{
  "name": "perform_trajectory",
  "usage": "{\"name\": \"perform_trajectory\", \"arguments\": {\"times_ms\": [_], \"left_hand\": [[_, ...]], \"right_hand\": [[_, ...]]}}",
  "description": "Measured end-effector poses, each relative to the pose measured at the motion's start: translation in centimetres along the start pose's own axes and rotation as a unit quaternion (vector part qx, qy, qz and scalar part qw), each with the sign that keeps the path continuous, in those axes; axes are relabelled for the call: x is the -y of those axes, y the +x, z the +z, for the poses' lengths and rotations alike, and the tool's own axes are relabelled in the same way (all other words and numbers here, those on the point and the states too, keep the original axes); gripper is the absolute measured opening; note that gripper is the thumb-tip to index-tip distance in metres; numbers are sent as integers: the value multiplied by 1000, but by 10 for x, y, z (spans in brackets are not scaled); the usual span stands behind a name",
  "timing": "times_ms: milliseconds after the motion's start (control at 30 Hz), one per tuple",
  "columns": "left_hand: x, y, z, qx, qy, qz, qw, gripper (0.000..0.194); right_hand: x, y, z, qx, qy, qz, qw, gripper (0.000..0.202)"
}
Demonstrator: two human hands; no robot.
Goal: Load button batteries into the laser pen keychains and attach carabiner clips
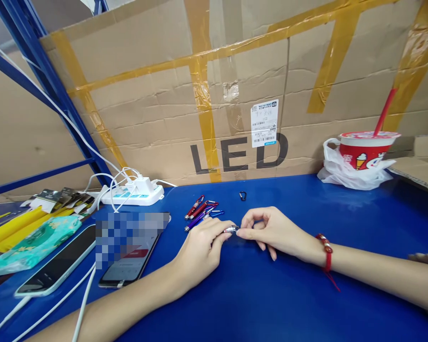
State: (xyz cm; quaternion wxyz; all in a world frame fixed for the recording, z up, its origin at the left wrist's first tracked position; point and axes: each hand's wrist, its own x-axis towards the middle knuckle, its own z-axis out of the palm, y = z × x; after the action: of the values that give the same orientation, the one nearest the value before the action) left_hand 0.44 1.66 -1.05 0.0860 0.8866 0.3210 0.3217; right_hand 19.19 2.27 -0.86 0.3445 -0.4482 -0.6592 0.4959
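Note:
Between the fingertips of my left hand (201,242) is a small silver cylinder (230,230), most of it hidden by the fingers. My right hand (271,230) pinches the small ring at the cylinder's right end, its other fingers curled loosely. Just beyond my left hand lie several slim metal torches (199,209), red and purple-blue, with carabiner clips. A separate black carabiner (243,195) rests on the blue table (271,294), farther back than both hands.
On the left are two phones (59,263) (128,266) with white cables, a power strip (139,192) and yellow and teal packets (39,242). A red cup (367,154) in a plastic bag stands back right. Cardboard (157,118) lines the rear.

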Motion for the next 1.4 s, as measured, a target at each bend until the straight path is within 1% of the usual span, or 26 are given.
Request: {"name": "perform_trajectory", "arguments": {"times_ms": [100,267,433,533,667,833,933,1133,1233,1333,1400], "left_hand": [[0,0,0,-1,-4,-13,1000,18],[0,2,-1,0,-12,-34,999,19],[-2,1,-1,20,-24,-25,999,17],[-3,-2,0,31,-47,-30,998,16],[-3,-4,2,18,-75,-57,995,8],[-1,-5,3,9,-71,-27,997,9],[0,-6,3,-7,-52,-14,999,9],[1,-6,4,-29,-32,1,999,9],[-1,-5,2,-26,-41,6,999,12],[-2,-3,1,-18,-49,14,999,20],[-2,-2,0,-23,-50,8,998,20]], "right_hand": [[-1,0,0,-35,10,-32,999,33],[-3,0,2,-35,0,-65,997,31],[-6,2,2,-53,-3,-101,993,26],[-8,3,1,-46,-9,-82,995,27],[-6,2,1,-46,-37,-37,998,27],[0,-2,2,-41,-78,-19,996,26],[4,-4,3,-30,-96,-2,995,26],[1,-3,1,3,-67,-33,997,29],[-3,-1,0,11,-40,-47,998,29],[-5,1,-1,11,-30,-57,998,28],[-5,1,0,-1,-43,-47,998,28]]}}
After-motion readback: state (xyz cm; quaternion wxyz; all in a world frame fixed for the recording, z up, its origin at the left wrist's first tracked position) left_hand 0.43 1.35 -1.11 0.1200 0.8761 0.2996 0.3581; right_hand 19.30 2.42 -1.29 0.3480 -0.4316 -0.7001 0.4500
